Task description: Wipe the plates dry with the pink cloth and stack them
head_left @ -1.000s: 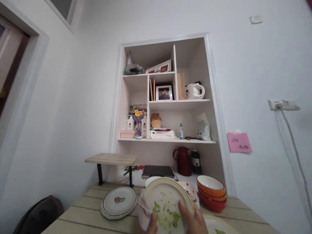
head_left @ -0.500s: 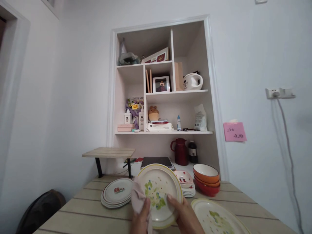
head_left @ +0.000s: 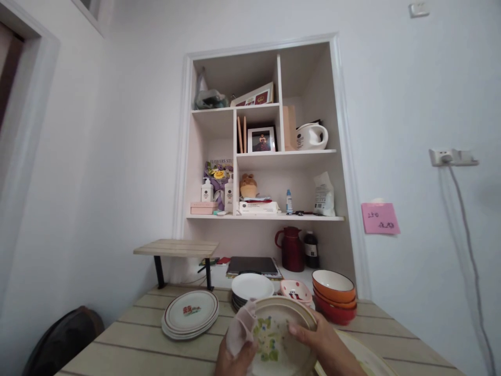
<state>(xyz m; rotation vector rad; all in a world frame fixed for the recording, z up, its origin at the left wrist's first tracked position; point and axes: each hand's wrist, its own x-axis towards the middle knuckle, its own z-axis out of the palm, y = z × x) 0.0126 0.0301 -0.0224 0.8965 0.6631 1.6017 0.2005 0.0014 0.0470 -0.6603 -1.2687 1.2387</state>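
A cream plate with a yellow rim and a green leaf pattern (head_left: 270, 337) is held up low in the view, tilted toward me. My right hand (head_left: 323, 342) grips its right edge, thumb on the face. At the plate's left edge, my left hand (head_left: 237, 357) is closed around a pale pink cloth (head_left: 240, 329), which folds over the rim. Beneath my right forearm lies a larger plate with a yellow rim (head_left: 373, 360), partly hidden. Behind the held plate stands a stack topped by a white plate (head_left: 252, 286).
Stacked plates with a red flower print (head_left: 190, 312) lie left on the slatted table (head_left: 129, 344). Spotted pink bowls (head_left: 296, 290) and orange and red bowls (head_left: 334, 295) stand at the back right. A small raised wooden shelf (head_left: 176, 247) is at the back left.
The held plate and both hands have moved down and slightly right. The white plate stack behind has come into view. The camera view has tilted up a little.
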